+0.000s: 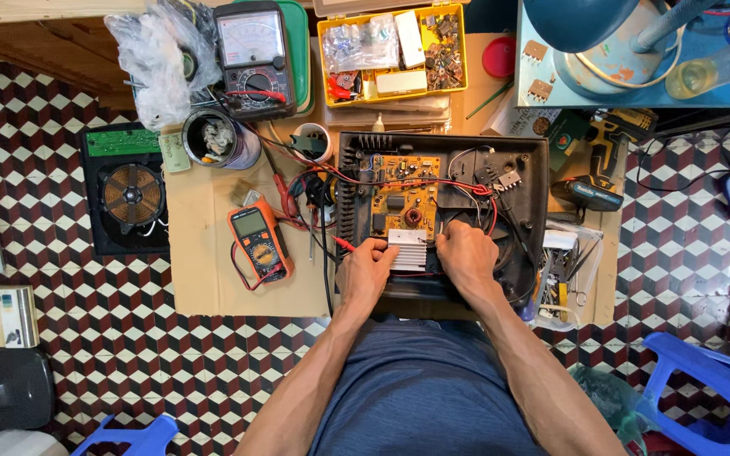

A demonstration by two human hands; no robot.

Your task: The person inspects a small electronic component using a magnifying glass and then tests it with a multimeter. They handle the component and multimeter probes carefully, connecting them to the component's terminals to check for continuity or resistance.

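Heatsink: the finned aluminium heatsink (407, 248) sat at the near edge of the orange circuit board (405, 196), between the two hands.
Left hand: the left hand (366, 272) lay palm down, forearm reaching up from the body, its fingers curled against the heatsink's left side and gripping it.
Right hand: the right hand (467, 257) mirrored it, palm down, fingers bent onto the heatsink's right edge; how firmly it gripped could not be told.
Housing: the board lay inside an open black plastic housing (534, 169) on the cardboard-covered bench (204, 262), with red and black wires (458, 184) looping over the board.
Parts box: a yellow compartment box (392, 52), lid open, held small components, white blocks and clear bags.
Tin: a round metal tin (217, 138) left of the housing held grey scraps.
Meters: an orange digital multimeter (259, 243) lay just left of the left hand; a black analogue meter (253, 55) stood further back.
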